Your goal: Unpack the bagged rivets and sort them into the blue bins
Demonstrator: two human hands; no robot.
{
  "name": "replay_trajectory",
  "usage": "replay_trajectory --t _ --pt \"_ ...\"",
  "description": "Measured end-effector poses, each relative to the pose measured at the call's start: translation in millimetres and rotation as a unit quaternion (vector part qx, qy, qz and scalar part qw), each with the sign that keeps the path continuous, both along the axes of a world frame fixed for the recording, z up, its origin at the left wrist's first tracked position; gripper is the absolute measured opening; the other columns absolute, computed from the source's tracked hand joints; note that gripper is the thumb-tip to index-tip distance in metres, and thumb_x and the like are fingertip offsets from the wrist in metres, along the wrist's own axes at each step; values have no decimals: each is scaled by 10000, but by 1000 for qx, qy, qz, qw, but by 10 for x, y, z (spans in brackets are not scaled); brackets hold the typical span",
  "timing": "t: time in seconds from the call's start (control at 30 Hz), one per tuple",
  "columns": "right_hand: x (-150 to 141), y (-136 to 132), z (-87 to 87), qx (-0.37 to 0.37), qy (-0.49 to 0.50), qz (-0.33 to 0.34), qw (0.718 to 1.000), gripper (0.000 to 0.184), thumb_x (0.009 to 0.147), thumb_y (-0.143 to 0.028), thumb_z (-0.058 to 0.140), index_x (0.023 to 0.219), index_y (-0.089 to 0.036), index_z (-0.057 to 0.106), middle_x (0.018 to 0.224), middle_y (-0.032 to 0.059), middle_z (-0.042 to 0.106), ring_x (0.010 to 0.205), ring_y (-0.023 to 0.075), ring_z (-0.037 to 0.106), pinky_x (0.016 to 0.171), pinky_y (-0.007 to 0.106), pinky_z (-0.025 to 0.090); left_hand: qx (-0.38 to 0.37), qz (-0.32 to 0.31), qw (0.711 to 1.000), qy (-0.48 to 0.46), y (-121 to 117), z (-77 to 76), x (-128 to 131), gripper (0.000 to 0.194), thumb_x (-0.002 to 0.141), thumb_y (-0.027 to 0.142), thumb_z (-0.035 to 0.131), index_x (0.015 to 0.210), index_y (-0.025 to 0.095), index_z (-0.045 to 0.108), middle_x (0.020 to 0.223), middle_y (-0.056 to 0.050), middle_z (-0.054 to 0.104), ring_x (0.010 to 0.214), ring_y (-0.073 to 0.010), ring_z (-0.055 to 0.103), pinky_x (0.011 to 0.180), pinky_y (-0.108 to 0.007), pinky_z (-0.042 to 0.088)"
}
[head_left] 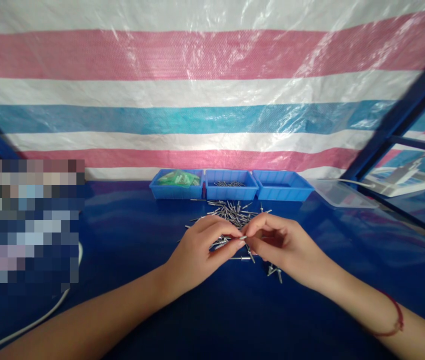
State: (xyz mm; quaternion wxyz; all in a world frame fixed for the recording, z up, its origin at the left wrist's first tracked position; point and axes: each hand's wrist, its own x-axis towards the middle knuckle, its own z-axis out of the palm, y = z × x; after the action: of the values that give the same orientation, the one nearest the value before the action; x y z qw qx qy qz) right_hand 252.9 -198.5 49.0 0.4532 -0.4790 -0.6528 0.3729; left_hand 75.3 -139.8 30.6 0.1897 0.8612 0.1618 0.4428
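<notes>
Over the pile, my left hand (202,247) and my right hand (285,247) meet fingertip to fingertip. Between them is a small silvery blind rivet (243,238), mostly covered by the fingers. Thumb and forefinger of my left hand pinch one end. My right hand's fingers are closed at the other end, and its remaining fingers are curled. Behind and beneath the hands lies a loose heap of blind rivets (233,212) on the blue table (122,220). Several more rivets (275,271) lie near my right wrist.
Three blue bins stand in a row behind the heap: the left bin (176,192) holds green plastic packets (180,178), the middle bin (231,193) metal rivets. The right bin (285,194) adjoins a clear plastic lid (343,194). A white cable (60,302) runs along the left.
</notes>
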Motion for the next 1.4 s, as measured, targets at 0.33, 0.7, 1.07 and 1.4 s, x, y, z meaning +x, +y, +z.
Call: replay_trajectory --t 0.33,0.7,1.07,1.4 --pt "-33 9 -48 14 11 -26 1000 159 791 -304 618 867 -166 640 777 39 676 533 84 558 433 201 435 -7 1 1000 -9 20 35 -25 72 857 153 559 884 193 612 863 -29 694 796 -131 645 748 -230 487" --pt "-47 -133 12 227 -132 -90 961 83 817 -183 584 875 -181 644 596 -16 616 449 83 546 419 206 464 -38 15 999 8 42 -1 -17 86 893 195 522 909 196 607 901 -29 678 869 -135 636 799 -235 481" --pt "-23 -148 55 257 -221 -74 938 83 821 -183 540 738 -193 545 643 -13 562 497 82 480 462 217 409 -17 -26 995 90 24 -28 -22 164 928 199 416 960 199 577 974 -63 650 919 -161 613 843 -281 469" --pt "256 914 232 173 -302 -275 896 142 814 -288 504 731 -178 542 639 19 581 585 134 538 573 275 390 26 99 986 128 149 8 -114 272 934 233 383 1183 212 490 1149 -96 599 1110 -221 532 969 -399 398"
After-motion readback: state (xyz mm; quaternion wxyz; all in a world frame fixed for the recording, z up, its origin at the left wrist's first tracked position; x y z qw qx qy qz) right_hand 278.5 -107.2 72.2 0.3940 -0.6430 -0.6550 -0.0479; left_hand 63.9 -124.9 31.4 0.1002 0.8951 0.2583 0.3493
